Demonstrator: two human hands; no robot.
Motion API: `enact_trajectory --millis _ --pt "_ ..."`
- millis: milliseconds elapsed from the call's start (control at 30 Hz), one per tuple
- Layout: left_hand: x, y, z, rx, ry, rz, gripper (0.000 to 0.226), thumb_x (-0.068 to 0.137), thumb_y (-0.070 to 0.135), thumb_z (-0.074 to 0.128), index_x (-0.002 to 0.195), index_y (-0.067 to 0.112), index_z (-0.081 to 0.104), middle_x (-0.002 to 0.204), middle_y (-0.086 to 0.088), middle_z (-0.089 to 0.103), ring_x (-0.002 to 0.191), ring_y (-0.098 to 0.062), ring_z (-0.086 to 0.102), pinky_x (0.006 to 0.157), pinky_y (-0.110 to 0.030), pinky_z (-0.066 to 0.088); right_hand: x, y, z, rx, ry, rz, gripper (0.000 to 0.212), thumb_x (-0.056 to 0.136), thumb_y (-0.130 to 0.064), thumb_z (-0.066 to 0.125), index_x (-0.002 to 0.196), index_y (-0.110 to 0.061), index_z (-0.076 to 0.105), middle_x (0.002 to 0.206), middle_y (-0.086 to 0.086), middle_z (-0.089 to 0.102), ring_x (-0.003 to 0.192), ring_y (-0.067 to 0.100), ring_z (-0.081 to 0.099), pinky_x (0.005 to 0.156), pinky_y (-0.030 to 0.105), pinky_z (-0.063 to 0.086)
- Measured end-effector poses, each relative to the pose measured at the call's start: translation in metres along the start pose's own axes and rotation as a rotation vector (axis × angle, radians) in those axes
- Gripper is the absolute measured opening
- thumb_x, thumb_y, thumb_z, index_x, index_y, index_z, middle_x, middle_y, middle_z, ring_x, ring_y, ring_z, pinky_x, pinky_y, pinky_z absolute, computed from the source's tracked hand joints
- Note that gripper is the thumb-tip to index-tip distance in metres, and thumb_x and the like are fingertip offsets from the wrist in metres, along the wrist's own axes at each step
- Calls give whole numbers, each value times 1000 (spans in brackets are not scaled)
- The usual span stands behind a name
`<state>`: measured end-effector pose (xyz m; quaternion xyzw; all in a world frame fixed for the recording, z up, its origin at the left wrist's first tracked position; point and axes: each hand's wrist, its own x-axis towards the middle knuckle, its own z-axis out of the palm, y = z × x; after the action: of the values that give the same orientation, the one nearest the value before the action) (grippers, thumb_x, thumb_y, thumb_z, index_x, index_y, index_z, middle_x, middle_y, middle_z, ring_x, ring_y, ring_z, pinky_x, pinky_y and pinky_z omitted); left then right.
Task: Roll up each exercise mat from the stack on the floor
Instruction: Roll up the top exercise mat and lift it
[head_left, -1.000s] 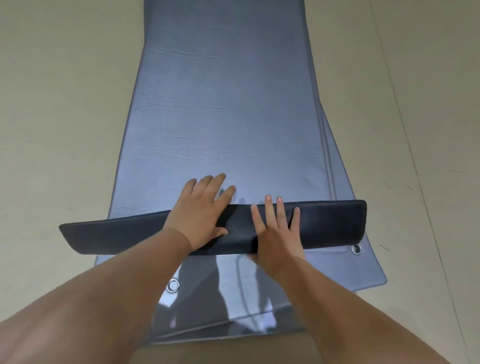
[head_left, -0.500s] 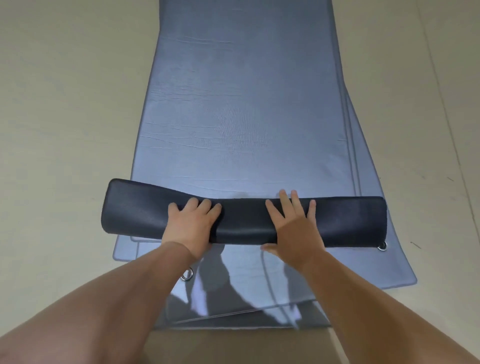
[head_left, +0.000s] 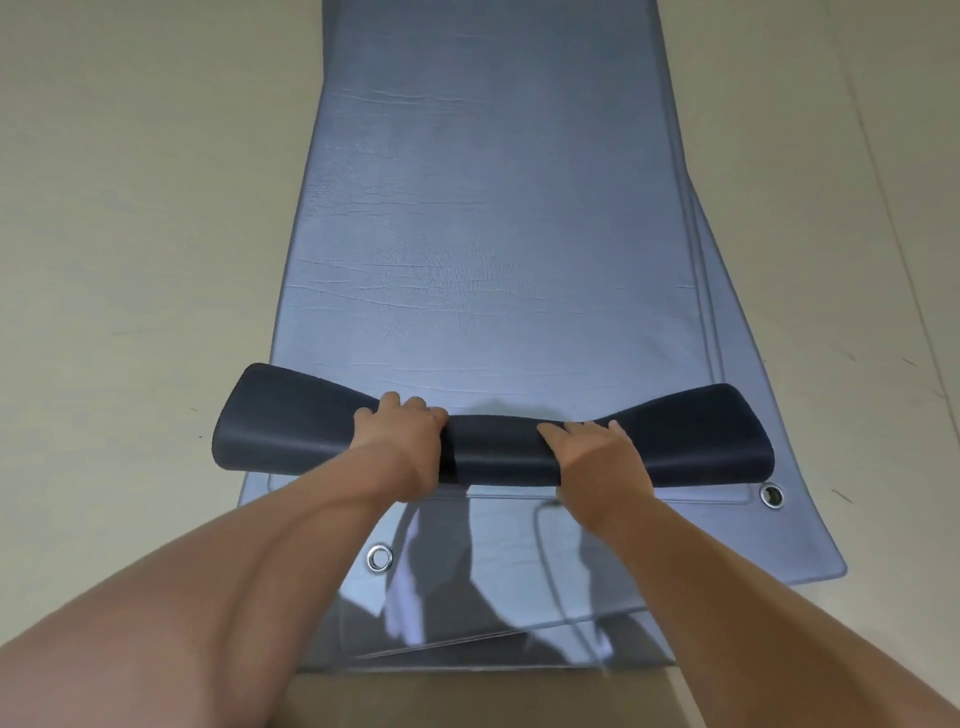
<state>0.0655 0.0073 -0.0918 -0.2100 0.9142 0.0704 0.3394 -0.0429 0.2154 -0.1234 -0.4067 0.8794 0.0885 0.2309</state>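
Beige floor (head_left: 130, 260), left hand (head_left: 402, 447), right hand (head_left: 597, 457) gripping mat (head_left: 498, 454)

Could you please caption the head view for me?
Left hand and right hand grip the rolled end of the top mat.

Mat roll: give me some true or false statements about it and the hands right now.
1. The left hand and right hand both hold the roll. True.
2. The roll is thickest in the middle. False: it is squeezed narrow between the hands and flares wider at both ends.
3. A metal eyelet shows just below the roll's right end. True.
4. The mat is fully rolled. False: most of it lies flat beyond the roll.
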Motion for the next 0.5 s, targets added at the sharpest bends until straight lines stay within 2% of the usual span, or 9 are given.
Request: enact_trajectory --millis 67,133,200,267,300,367,433,500 --pt "-14 9 7 38 126 11 90 75 33 67 153 27 22 150 -7 27 129 -33 31 104 -52 31 2 0 -2 -8 -23 -7 59 89 -8 60 144 -26 47 111 -1 66 104 22 61 112 39 38" --pt "-28 13 28 108 259 127 112 79 46 67 158 28 -11 163 -13 -14 145 -42 10 112 -68 10 1 -1 -5 -7 -24 0 44 90 -8 58 130 -26 53 100 -2 65 87 20 58 93 33 43" --pt "-41 16 49 214 317 300 115 86 47 61 152 28 -32 157 -12 -41 150 -44 -11 109 -75 -8 1 -4 -14 22 -93 13 36 94 -11 59 126 -24 55 101 0 63 88 21 57 89 32 46" --pt "-49 19 59 250 274 325 109 95 44 49 140 28 -49 145 -12 -57 146 -45 -28 105 -79 -16 3 -8 -31 33 -228 19 30 95 -13 61 122 -23 57 99 0 58 90 22 56 88 33 49" --pt "-51 22 61 239 243 287 106 99 46 43 134 27 -54 142 -13 -59 144 -45 -32 103 -81 -17 4 -11 -40 23 -285 4 28 94 -13 62 120 -23 58 97 -1 57 90 22 56 86 32 49" --pt "-53 25 57 227 259 227 104 99 54 41 136 27 -53 152 -13 -49 147 -46 -27 103 -83 -14 6 -14 -55 26 -370 -48 26 91 -14 65 116 -21 62 96 0 59 89 21 60 82 32 51" --pt "-55 26 52 220 266 201 109 95 61 47 144 27 -45 165 -14 -24 151 -45 -13 106 -82 -9 7 -14 -68 89 -459 -93 23 87 -16 69 109 -21 64 94 1 62 86 20 62 74 30 49" --pt "-54 24 47 198 260 187 117 89 64 57 147 28 -39 164 -14 -3 149 -43 5 110 -79 -2 13 -10 -82 150 -557 -131 22 82 -17 72 102 -20 64 93 4 65 84 20 64 70 30 50"
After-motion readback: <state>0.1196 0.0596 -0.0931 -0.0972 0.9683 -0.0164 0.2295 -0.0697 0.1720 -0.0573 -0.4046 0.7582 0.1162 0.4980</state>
